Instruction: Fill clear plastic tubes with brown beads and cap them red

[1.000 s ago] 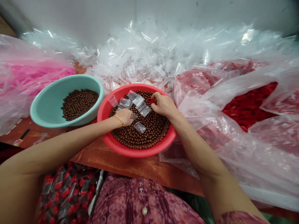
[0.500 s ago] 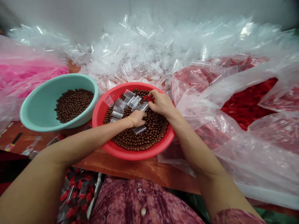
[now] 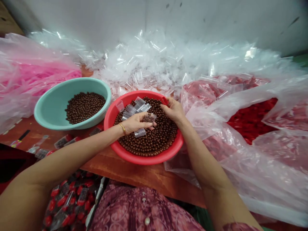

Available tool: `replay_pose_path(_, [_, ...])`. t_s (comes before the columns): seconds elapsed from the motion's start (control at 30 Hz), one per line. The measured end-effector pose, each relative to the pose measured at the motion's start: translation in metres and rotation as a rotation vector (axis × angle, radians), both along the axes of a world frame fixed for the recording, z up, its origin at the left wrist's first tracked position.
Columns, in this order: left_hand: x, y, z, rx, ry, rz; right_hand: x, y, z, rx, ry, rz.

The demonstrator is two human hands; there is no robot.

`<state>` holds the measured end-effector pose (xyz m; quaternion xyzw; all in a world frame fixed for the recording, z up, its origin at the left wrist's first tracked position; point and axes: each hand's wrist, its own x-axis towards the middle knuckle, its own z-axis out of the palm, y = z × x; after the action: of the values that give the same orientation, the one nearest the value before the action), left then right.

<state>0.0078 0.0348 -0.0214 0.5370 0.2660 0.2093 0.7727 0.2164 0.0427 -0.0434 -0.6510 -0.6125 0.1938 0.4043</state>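
Note:
Over the red basin [image 3: 144,159] my left hand [image 3: 137,123] is closed around a clear plastic container [image 3: 149,118] with brown balls inside. Between the fingers of my right hand [image 3: 173,109], at the basin's far right rim, is a small red cap [image 3: 165,100]. Brown balls [image 3: 158,138] fill much of the basin. Several clear containers [image 3: 140,102] lie on top of them, and one [image 3: 140,132] rests just below my left hand.
A turquoise basin [image 3: 48,109] with brown balls stands on the left. Clear containers [image 3: 154,64] are heaped along the wall. Plastic bags with red pieces [image 3: 252,118] lie on the right, a pink-filled bag [image 3: 43,77] at far left. Filled red-capped containers [image 3: 69,202] lie below the table edge.
My left hand has risen out of the balls with a container that now shows balls inside. My right hand still holds the red cap. The view has shifted slightly.

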Motion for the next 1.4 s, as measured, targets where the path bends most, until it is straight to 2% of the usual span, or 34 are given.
replay_pose_path(0.1, [-0.003, -0.008, 0.005, 0.008, -0.069, 0.051, -0.005, -0.004, 0.006, -0.094, 0.26, -0.007])
replay_pose_path(0.2, [-0.002, -0.011, 0.006, 0.062, -0.021, 0.079, -0.011, -0.016, 0.019, -0.157, 0.572, 0.062])
replay_pose_path(0.3, [-0.001, -0.01, 0.005, 0.059, 0.061, 0.111, -0.02, -0.03, 0.033, -0.148, 0.688, 0.183])
replay_pose_path(0.4, [-0.003, -0.007, 0.007, 0.003, 0.045, 0.097, -0.031, -0.042, 0.044, -0.159, 0.583, 0.317])
replay_pose_path(0.57, [-0.007, -0.005, 0.011, -0.019, 0.044, -0.03, -0.043, -0.048, 0.053, -0.092, 0.354, 0.521])
replay_pose_path(0.7, [-0.009, -0.005, 0.013, -0.013, 0.077, -0.119, -0.043, -0.049, 0.055, -0.121, 0.271, 0.604])
replay_pose_path(0.8, [-0.009, -0.006, 0.014, -0.013, 0.093, -0.137, -0.04, -0.052, 0.053, -0.151, 0.283, 0.622])
replay_pose_path(0.9, [-0.008, -0.007, 0.015, -0.017, 0.085, -0.078, -0.034, -0.057, 0.049, -0.203, 0.34, 0.604])
replay_pose_path(1.07, [-0.004, -0.008, 0.015, 0.055, 0.108, 0.012, -0.029, -0.064, 0.035, -0.236, 0.33, 0.378])
replay_pose_path(1.13, [-0.003, -0.01, 0.013, 0.132, 0.144, 0.014, -0.031, -0.067, 0.031, -0.154, 0.228, 0.337])
replay_pose_path(1.27, [-0.001, -0.013, 0.008, 0.243, 0.206, 0.044, -0.037, -0.072, 0.032, 0.079, -0.12, 0.371])
replay_pose_path(1.4, [-0.002, -0.015, 0.003, 0.337, 0.231, 0.117, -0.041, -0.077, 0.035, 0.165, -0.378, 0.404])
